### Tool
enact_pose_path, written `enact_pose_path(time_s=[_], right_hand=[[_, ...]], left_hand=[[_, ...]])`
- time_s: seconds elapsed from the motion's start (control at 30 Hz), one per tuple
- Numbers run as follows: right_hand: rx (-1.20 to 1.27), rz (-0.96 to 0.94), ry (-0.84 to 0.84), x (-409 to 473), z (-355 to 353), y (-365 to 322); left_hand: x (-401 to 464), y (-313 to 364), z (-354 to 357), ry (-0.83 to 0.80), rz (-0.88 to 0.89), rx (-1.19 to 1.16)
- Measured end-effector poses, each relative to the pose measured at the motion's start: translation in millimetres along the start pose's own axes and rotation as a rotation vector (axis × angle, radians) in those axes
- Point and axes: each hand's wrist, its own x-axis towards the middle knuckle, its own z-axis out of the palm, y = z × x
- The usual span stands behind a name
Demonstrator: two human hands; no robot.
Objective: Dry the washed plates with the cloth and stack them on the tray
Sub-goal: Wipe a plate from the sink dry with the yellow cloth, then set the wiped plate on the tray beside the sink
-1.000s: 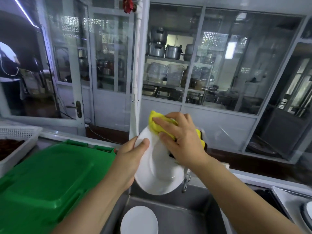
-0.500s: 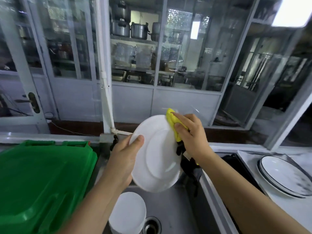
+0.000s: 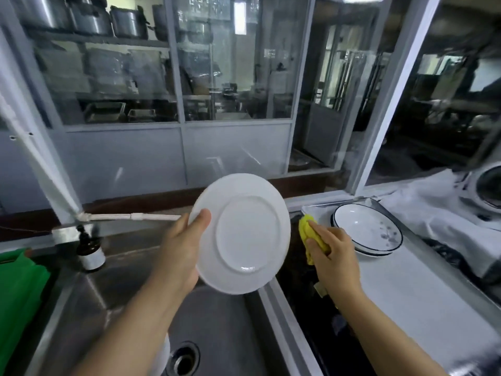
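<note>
White plate (image 3: 244, 234): underside up, gripped by left hand (image 3: 179, 256) | right hand (image 3: 332, 259) clutches yellow cloth (image 3: 311, 234), partly hidden

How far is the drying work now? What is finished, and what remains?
Done: blue-rimmed plates already sit stacked on the tray at right. In hand: the left hand holds a white plate, underside showing; the right hand grips the yellow cloth beside it, off the plate. Left: stacking this plate.
</note>
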Motion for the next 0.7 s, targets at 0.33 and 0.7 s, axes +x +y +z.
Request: enact_pose_path(time_s=[0.33,0.7], right_hand=[[-0.013,0.313,0.132,30,-185,200],[-0.092,0.500,0.246,38,-299,306]], left_hand=[[-8,-157,241,-0.285,-0.079,0.420],[-38,-292,408,-0.872,0.484,1.294]])
